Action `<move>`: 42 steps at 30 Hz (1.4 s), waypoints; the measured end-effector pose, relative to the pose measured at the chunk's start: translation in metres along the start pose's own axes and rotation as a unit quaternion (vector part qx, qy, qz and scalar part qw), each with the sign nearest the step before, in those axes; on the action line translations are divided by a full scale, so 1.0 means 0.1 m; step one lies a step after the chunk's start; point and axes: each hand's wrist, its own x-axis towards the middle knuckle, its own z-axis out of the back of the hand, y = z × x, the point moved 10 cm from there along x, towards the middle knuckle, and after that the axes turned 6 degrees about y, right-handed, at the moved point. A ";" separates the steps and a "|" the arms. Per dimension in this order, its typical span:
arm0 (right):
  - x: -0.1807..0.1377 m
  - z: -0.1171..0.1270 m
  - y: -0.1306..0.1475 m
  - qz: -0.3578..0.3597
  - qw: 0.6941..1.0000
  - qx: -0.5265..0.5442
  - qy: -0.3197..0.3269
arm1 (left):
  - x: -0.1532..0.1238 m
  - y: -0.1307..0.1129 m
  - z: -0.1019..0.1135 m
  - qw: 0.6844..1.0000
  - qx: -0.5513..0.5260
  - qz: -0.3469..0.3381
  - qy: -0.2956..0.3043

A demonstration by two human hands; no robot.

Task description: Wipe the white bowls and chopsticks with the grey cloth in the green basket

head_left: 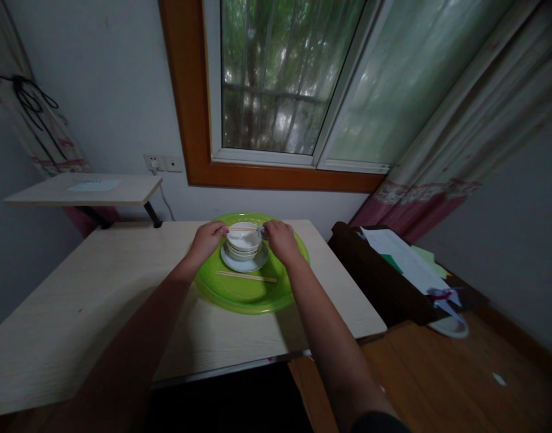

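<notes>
A pair of chopsticks (242,228) stretches level across the top of a white bowl (244,241). My left hand (207,238) pinches their left end. At their right end my right hand (281,237) is closed, its fingertips by a small pale bluish piece (261,231) whose kind I cannot make out. The bowl tops a small stack of bowls, which rests on a white plate (244,265). Beneath is a large round green tray (253,302). A second pair of chopsticks (246,276) lies on the tray, in front of the plate.
The tray stands on a pale wooden table (231,337) against the wall. A raised shelf (82,189) is at the back left, below a wall socket (162,163). Papers (404,258) lie on a dark brown piece of furniture (370,273) at the right. A window and curtains are behind.
</notes>
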 end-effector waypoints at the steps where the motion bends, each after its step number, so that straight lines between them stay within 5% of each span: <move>1: 0.00 -0.01 -0.01 0.001 1.000 -0.002 0.002 | 0.00 0.01 -0.01 1.000 0.000 0.001 0.004; 11: -0.02 -0.12 0.45 0.122 0.992 0.008 0.026 | -0.05 -0.25 -0.36 0.987 0.050 -0.094 0.121; 17: -0.01 -0.09 0.49 0.122 0.992 0.007 0.017 | -0.03 -0.20 -0.30 0.990 0.028 -0.082 0.107; 26: 0.00 0.02 0.03 0.014 0.999 -0.022 -0.030 | 0.01 0.00 -0.10 0.999 0.028 -0.029 0.010; 34: 0.01 -0.03 0.13 0.052 0.997 -0.045 -0.017 | -0.03 -0.26 -0.15 0.992 0.075 -0.100 0.024; 42: -0.01 -0.05 0.39 0.114 0.992 -0.052 0.002 | -0.07 -0.22 -0.36 0.986 0.092 -0.093 0.107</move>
